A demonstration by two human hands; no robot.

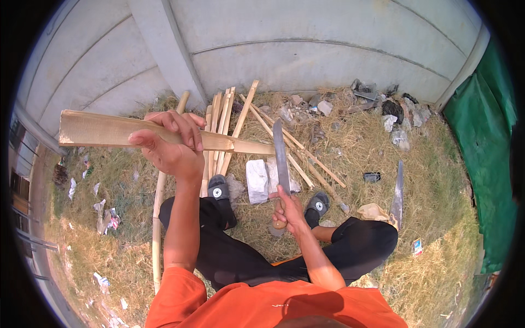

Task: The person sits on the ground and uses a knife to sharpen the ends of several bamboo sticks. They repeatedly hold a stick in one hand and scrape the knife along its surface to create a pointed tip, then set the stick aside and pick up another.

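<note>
Fingers (186,128) of my left hand (172,147) are curling over the top of a split bamboo slat (126,133), clamped around it and holding it level in the air. I am seeing a pale, flat, fibrous strip, broad and squarely cut at its left end and narrowing to a point at its right end. That point is just meeting the grey steel blade of the machete (280,158). My right hand (289,210) is closed tight around the machete's rounded wooden handle, and the long, flat blade is rising nearly upright from it.

Below the slat, a bundle of thinner bamboo strips (227,123) is fanning out on the dry, straw-coloured grass (350,147) toward the foot of the smooth grey concrete wall (306,60). A long round bamboo pole (158,218) is lying on the grass beside my left leg. Two rough pale stone blocks (257,181) are sitting between my black sandals (219,191), just beside the machete handle. A second long blade (398,194) is lying well apart on the grass to the right, near a crumpled tan wrapper (372,211). Rubble (394,117) is piling up at the wall's right corner, where a green tarp (486,158) is closing off the right edge. Open grass is lying to the left of the pole.
</note>
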